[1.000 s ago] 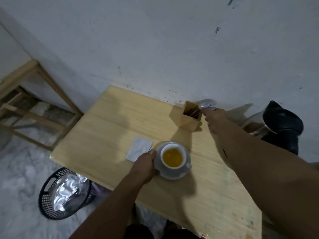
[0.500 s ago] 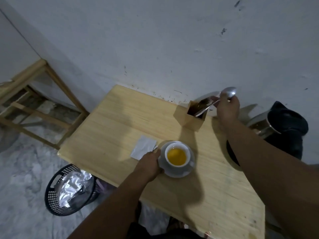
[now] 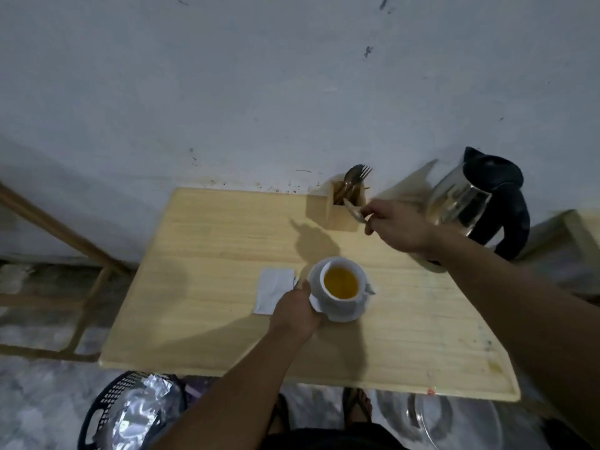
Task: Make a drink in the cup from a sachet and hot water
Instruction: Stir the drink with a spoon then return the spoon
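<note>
Two hands busy: left hand (image 3: 297,308) grips saucer (image 3: 337,315) under filled cup (image 3: 341,282); right hand (image 3: 397,225) pinches spoon (image 3: 354,211) beside far holder (image 3: 336,206). Stirring likely next: carry spoon to cup.

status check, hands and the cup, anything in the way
Left hand steadying saucer. Right hand pinching spoon beside wooden holder. Cup full of amber liquid. Path to cup clear.

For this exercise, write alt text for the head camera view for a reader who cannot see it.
A person's right hand holds a utensil beside a wooden cutlery holder, while the left hand steadies the saucer under a white cup of orange-yellow drink. An opened sachet lies left of it; a glass kettle stands right.
</note>
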